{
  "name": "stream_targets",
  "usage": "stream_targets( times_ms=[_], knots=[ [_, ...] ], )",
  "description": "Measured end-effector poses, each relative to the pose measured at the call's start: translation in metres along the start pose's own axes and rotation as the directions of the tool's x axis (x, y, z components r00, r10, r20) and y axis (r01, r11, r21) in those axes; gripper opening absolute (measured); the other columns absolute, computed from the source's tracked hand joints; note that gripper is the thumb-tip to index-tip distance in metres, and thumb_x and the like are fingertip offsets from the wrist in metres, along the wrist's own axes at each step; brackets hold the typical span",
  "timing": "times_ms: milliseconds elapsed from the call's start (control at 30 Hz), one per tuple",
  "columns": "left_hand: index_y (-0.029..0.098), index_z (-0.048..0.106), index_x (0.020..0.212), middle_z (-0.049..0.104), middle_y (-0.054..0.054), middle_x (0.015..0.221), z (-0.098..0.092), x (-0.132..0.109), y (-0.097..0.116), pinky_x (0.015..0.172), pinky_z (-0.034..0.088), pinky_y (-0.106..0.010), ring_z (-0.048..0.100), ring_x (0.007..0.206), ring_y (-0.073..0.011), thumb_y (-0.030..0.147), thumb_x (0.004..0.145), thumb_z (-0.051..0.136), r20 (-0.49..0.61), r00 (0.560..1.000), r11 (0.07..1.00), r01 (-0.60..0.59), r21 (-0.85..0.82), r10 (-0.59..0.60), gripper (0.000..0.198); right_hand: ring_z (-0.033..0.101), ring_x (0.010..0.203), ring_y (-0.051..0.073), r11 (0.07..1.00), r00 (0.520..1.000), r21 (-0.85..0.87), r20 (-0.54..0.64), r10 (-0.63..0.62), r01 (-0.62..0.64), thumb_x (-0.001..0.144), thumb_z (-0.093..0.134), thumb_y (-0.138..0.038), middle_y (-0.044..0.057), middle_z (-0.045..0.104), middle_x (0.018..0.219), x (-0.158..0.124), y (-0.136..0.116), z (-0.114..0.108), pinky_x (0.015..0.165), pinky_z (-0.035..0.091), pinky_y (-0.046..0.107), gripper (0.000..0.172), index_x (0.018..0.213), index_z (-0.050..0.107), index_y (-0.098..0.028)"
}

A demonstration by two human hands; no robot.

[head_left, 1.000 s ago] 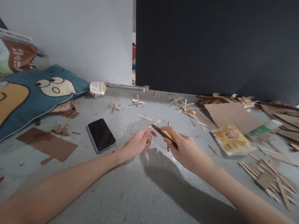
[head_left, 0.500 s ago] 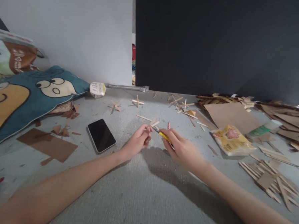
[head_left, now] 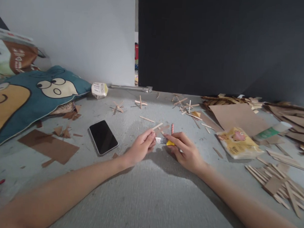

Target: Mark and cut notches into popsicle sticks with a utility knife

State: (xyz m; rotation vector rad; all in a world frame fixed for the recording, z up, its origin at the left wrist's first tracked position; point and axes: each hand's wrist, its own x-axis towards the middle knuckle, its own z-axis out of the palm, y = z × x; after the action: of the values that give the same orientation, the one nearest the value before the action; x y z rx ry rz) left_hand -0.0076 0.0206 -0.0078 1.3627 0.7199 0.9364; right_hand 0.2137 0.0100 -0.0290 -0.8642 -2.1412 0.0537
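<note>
My right hand [head_left: 187, 151] rests on the grey floor, fingers closed round a yellow utility knife [head_left: 166, 141] whose blade points left. My left hand [head_left: 141, 147] is just left of it, pinching a thin wooden stick [head_left: 156, 126] that angles up to the right. The blade tip lies close to my left fingertips. A small red-striped stick [head_left: 172, 128] lies just beyond the knife.
A black phone [head_left: 103, 137] lies left of my hands. A blue cartoon cushion [head_left: 28, 97] and brown cardboard scraps [head_left: 48, 147] are far left. A yellow packet [head_left: 238, 142], a cardboard sheet [head_left: 237, 116] and piles of wooden strips [head_left: 278, 183] fill the right. Glued stick crosses [head_left: 140, 102] lie behind.
Both hands have sunk toward the floor. The knife has swung from a raised slant to lying nearly flat, its blade toward my left hand.
</note>
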Motion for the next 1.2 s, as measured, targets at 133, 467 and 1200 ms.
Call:
stream_targets(
  times_ms=[133, 467, 1200],
  knots=[
    [0.021, 0.046, 0.081, 0.032, 0.008, 0.062, 0.006, -0.005, -0.003, 0.048, 0.021, -0.023, 0.027, 0.052, -0.0084, 0.052, 0.099, 0.053, 0.021, 1.0, 1.0, 0.009, 0.027, -0.009, 0.037, 0.067, 0.094, 0.021, 0.997, 0.999, 0.072, -0.033, -0.024, 0.026, 0.104, 0.049, -0.018, 0.012, 0.062, 0.111, -0.003, 0.002, 0.002, 0.08, 0.061, 0.036, 0.041, 0.142, 0.06, -0.027],
    [0.021, 0.046, 0.084, 0.039, 0.008, 0.062, 0.014, -0.01, 0.002, 0.045, 0.019, -0.023, 0.029, 0.046, -0.0064, 0.063, 0.095, 0.058, 0.043, 0.998, 0.998, 0.052, -0.02, -0.051, 0.045, 0.067, 0.09, 0.02, 0.991, 0.999, 0.134, -0.054, -0.001, 0.008, 0.104, 0.045, -0.016, 0.012, 0.063, 0.109, -0.001, 0.002, 0.0, 0.078, 0.061, 0.034, 0.045, 0.144, 0.06, -0.028],
    [0.023, 0.044, 0.105, 0.032, 0.01, 0.067, 0.006, -0.001, -0.015, 0.045, 0.015, -0.023, 0.02, 0.048, -0.007, 0.065, 0.097, 0.055, 0.022, 0.997, 0.993, 0.077, -0.093, -0.075, 0.045, 0.067, 0.072, 0.019, 0.957, 0.956, 0.063, -0.06, 0.288, -0.285, 0.109, 0.036, -0.034, 0.006, 0.068, 0.088, -0.011, 0.004, 0.003, 0.071, 0.056, 0.031, 0.031, 0.134, 0.052, -0.024]
  ],
)
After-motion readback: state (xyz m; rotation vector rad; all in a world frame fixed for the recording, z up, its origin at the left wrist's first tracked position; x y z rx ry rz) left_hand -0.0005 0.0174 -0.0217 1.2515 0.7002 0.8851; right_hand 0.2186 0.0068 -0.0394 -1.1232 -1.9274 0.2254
